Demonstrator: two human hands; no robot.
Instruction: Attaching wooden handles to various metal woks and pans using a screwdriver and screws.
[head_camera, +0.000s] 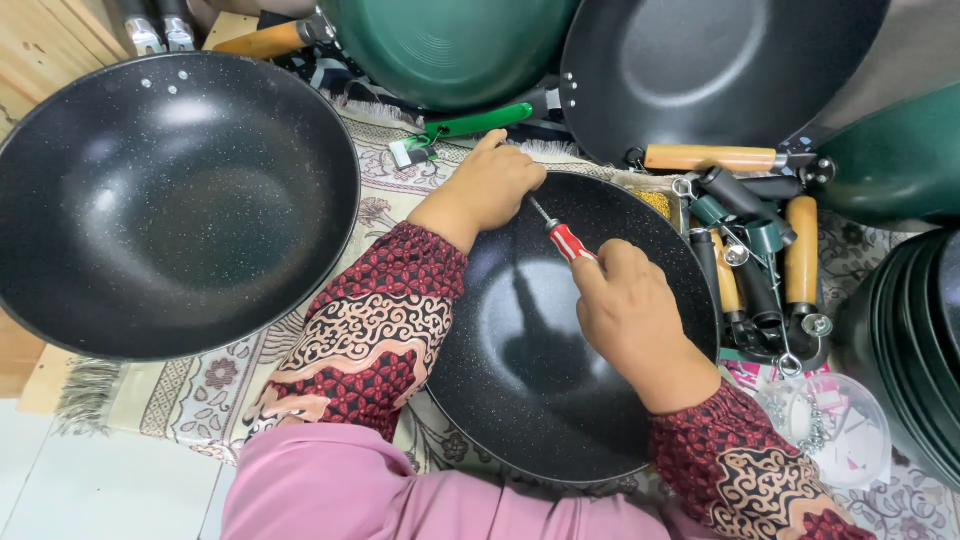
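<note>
Wok (540, 400): black speckled pan at your lap, likely heavy, stiff and slick inside; steady it by the rim.
Screwdriver (570, 242): red handle, tip toward 11 o'clock at the wok's far rim.
Right hand (630, 310): clenched around the screwdriver handle.
Left hand (495, 185): closed on the rim at 12 o'clock, beside the tip.
Spare handles (760, 250): piled at 3 o'clock.

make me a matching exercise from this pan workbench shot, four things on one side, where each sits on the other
Things:
1. screwdriver
2. left hand
3. large speckled pan
4. pile of loose handles

Places:
A. far left, on the mat
B. right of the middle pan
C. held in the right hand, over the middle pan
D. on the middle pan's far rim

Pairs: 1-C, 2-D, 3-A, 4-B
</note>
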